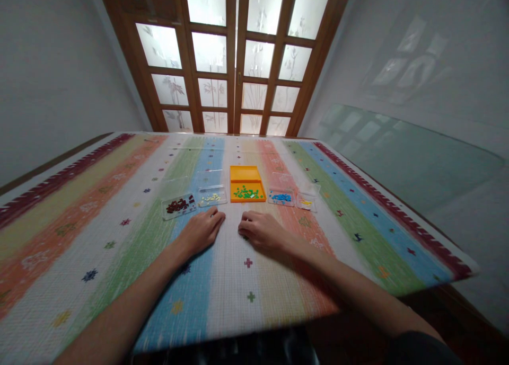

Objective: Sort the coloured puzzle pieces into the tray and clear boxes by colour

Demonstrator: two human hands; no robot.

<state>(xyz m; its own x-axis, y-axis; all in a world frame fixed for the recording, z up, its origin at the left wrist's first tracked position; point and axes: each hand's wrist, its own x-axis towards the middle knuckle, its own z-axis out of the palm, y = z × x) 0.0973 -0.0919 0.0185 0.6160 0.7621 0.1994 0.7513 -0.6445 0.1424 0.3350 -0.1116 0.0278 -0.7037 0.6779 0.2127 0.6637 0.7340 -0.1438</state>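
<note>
My left hand [203,229] rests on the striped tablecloth, its fingers curled in and no object showing in them. Opposite it, a short gap away, lies my right hand [260,229], also curled, with nothing visible in its grasp. Just beyond both stands an open orange case [244,172] with small green pieces [246,192] in its near half. Left of it, clear boxes hold pale yellow pieces [211,198] and dark brown pieces [178,204]. To its right, clear boxes contain blue pieces [281,197] and a few yellow-orange pieces [306,202]. Neither hand touches a box.
The striped cloth [238,280] covers a wide table, whose near edge lies in front of my body. Walls [445,63] flank the table, and a glass panel [397,137] leans along the right one. Wooden doors with frosted panes [234,63] stand behind.
</note>
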